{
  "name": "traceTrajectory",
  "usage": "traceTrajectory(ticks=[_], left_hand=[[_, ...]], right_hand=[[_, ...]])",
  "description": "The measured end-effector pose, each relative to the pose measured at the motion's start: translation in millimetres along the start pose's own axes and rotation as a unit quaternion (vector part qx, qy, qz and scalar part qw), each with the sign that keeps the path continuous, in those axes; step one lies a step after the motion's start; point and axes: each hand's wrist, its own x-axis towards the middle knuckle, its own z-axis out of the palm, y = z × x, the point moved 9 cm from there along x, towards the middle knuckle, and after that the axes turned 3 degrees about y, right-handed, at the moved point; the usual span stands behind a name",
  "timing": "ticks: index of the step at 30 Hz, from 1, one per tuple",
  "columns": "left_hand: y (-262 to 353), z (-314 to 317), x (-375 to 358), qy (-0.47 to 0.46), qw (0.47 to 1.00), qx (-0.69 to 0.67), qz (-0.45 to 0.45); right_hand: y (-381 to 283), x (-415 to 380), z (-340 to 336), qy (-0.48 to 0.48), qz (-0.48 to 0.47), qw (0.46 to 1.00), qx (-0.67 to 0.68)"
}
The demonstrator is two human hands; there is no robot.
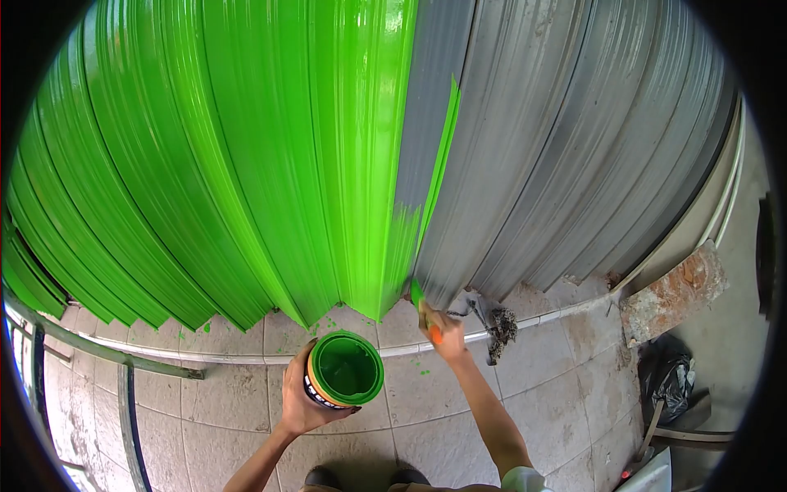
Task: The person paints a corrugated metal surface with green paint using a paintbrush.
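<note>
My left hand (297, 402) is wrapped round an open can of green paint (348, 371), tilted so its dark green inside shows. In my right hand (443, 334) is a paintbrush (434, 333) with an orange handle, its green bristles touching the lower edge of the corrugated metal sheet (525, 148). Left of the brush, the sheet carries glossy green paint (246, 164); to its right the ribs are bare grey. A thin green streak (441, 160) runs up one rib edge above the brush, beside a strip of grey.
Pale floor tiles (443, 402) lie below, with green drips near the sheet. A dark metal rail (123, 357) stands at the left. At the right are a dirty board (674, 293), a black plastic bag (668, 373) and a grimy clump of debris (497, 328).
</note>
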Motion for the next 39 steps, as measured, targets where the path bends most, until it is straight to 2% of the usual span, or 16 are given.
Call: traceTrajectory(ticks=[3, 6, 8, 11, 13, 16, 17, 20, 23, 27, 28, 30, 32, 34, 38, 39], left_hand=[[-5.4, 1.4, -0.2, -0.002, 1.0, -0.014, -0.012], [-5.8, 2.8, 0.0, -0.003, 1.0, -0.014, -0.017], [-4.0, 3.0, -1.3, 0.0, 1.0, -0.007, -0.007], [-8.5, 5.2, -1.6, -0.006, 1.0, -0.013, -0.007], [-9.4, 6.5, -1.7, -0.004, 1.0, -0.026, -0.012], [-5.6, 7.2, -1.6, -0.014, 0.999, -0.029, -0.013], [-5.3, 6.5, 0.2, -0.015, 0.999, -0.026, -0.011], [-13.3, 6.1, -1.3, -0.014, 0.999, -0.035, -0.023], [-18.2, 6.3, -1.9, -0.015, 0.999, -0.038, -0.029], [-25.0, 5.4, -3.2, -0.014, 0.999, -0.017, -0.045], [-26.5, 5.9, -3.1, -0.012, 0.999, -0.022, -0.043], [-26.3, 7.1, -3.7, -0.013, 0.999, -0.025, -0.04], [-24.0, 8.1, -2.6, -0.016, 0.999, -0.022, -0.034], [-24.2, 9.5, -2.2, -0.021, 0.999, -0.019, -0.035], [-26.6, 11.2, -3.3, -0.025, 0.998, -0.025, -0.048], [-27.7, 10.9, -3.3, -0.024, 0.998, -0.023, -0.05]], right_hand=[[20.4, -11.3, 11.0, -0.027, 0.052, 0.998, 0.008], [0.9, 78.1, -30.9, 0.081, -0.026, 0.995, 0.054], [-12.9, 136.0, -61.4, 0.103, -0.046, 0.993, 0.046], [-43.0, 194.6, -127.2, 0.245, -0.085, 0.964, 0.057], [-52.6, 204.3, -145.5, 0.316, -0.109, 0.942, -0.014], [-33.3, 171.0, -111.2, 0.341, -0.139, 0.93, -0.012], [-26.2, 148.8, -89.5, 0.277, -0.118, 0.953, -0.022], [-15.3, 58.5, -32.4, 0.232, -0.099, 0.967, -0.035], [2.8, -28.8, 20.4, 0.091, -0.006, 0.996, -0.004], [17.3, -56.6, 44.5, -0.009, 0.069, 0.997, 0.026], [18.1, -39.1, 40.1, -0.005, 0.046, 0.999, 0.008], [18.1, 14.2, 20.0, 0.091, 0.006, 0.996, 0.018], [0.3, 69.8, -13.5, 0.135, -0.044, 0.99, -0.004], [-15.1, 105.9, -52.6, 0.182, -0.055, 0.982, -0.007], [-31.3, 102.0, -73.9, 0.296, -0.128, 0.945, -0.044], [-27.8, 95.5, -61.9, 0.27, -0.118, 0.955, -0.043]])
